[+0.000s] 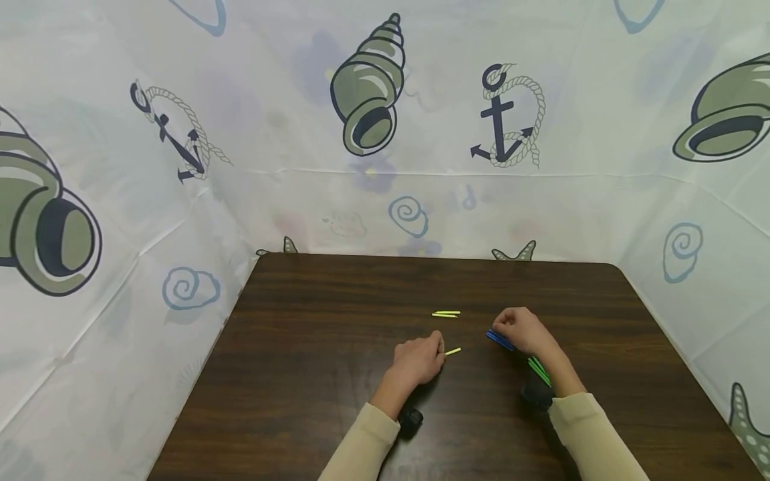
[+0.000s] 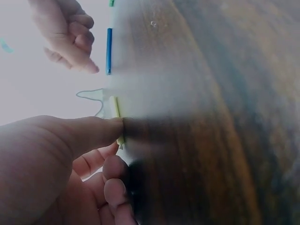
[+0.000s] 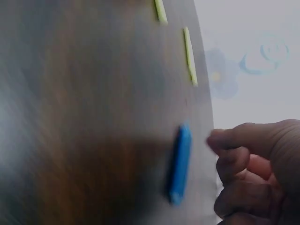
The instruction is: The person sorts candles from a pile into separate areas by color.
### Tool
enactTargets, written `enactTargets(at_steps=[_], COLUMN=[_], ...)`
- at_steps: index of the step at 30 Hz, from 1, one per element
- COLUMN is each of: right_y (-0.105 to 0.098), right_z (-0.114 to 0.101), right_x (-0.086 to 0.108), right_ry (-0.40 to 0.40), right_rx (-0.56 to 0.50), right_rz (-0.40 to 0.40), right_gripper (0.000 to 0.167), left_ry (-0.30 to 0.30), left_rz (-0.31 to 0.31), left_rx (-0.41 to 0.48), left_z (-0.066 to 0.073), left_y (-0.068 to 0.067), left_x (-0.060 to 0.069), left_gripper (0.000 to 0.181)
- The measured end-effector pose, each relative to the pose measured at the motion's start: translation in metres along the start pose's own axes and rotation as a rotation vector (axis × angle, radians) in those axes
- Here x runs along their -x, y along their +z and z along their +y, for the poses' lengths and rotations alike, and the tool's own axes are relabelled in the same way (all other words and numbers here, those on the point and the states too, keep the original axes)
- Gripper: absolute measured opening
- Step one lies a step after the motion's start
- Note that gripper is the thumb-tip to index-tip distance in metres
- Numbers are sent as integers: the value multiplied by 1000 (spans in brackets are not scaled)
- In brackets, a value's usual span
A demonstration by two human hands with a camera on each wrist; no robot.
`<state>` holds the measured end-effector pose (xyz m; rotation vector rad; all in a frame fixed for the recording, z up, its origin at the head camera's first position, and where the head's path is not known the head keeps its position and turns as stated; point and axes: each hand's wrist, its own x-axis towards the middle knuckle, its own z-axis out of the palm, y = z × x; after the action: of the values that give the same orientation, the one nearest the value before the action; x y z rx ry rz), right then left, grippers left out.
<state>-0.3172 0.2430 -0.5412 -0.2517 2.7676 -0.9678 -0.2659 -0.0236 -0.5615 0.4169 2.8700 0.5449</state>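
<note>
A short yellow stick (image 1: 454, 351) sticks out from the fingertips of my left hand (image 1: 419, 361), low over the brown table. In the left wrist view the thumb crosses this yellow stick (image 2: 116, 107), pinching it against the fingers. My right hand (image 1: 526, 332) hovers beside a small bundle of blue sticks (image 1: 500, 341). Its fingers are loosely bent, and the right wrist view shows nothing between them and a gap to the blue sticks (image 3: 181, 164). Several green sticks (image 1: 539, 371) lie side by side near the right wrist, partly hidden by it.
Farther back on the dark brown wooden table (image 1: 337, 287) lie yellow sticks (image 1: 446, 312) close together. A white curtain (image 1: 271, 100) printed with shells and anchors hangs behind the table and along both sides. Dark wrist cameras (image 1: 411, 422) sit under both wrists.
</note>
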Motion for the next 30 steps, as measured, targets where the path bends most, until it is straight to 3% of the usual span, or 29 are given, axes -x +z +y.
enactTargets(at_steps=[6, 9, 20, 30], right_y=[25, 35, 56, 55], right_z=[-19, -29, -45, -50], right_x=[4, 8, 13, 10], right_ry=[-189, -236, -169, -221], right_rx=[-86, -76, 97, 135], right_rz=[-41, -83, -141, -157], right_gripper=[13, 8, 7, 10], left_ry=[-4, 0, -4, -6], left_rz=[14, 24, 34, 27], left_rx=[-7, -13, -8, 1], left_z=[1, 2, 3, 3], left_y=[-1, 0, 2, 3], left_x=[0, 1, -1, -2], left_gripper=[19, 19, 18, 19])
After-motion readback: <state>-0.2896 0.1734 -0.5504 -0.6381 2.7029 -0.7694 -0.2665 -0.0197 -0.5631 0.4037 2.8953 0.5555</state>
